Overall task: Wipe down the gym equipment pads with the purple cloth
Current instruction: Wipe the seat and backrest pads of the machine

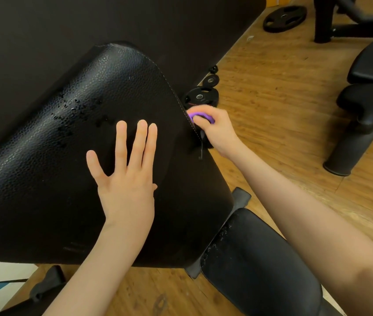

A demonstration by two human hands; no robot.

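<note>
A large black textured back pad (67,156) tilts across the left and middle of the head view, with worn, flaked patches near its upper part. My left hand (126,176) lies flat on the pad with fingers straight and spread. My right hand (215,128) grips the purple cloth (198,116) against the pad's right stitched edge; only a small bunched part of the cloth shows between the fingers. A smaller black seat pad (258,265) sits below right, its near edge cracked.
Black weight plates (201,96) lie on the wooden floor just behind the pad's right edge, and a larger plate (283,19) lies further back. Another bench with black pads (372,87) stands at the right. A dark wall (89,23) runs behind.
</note>
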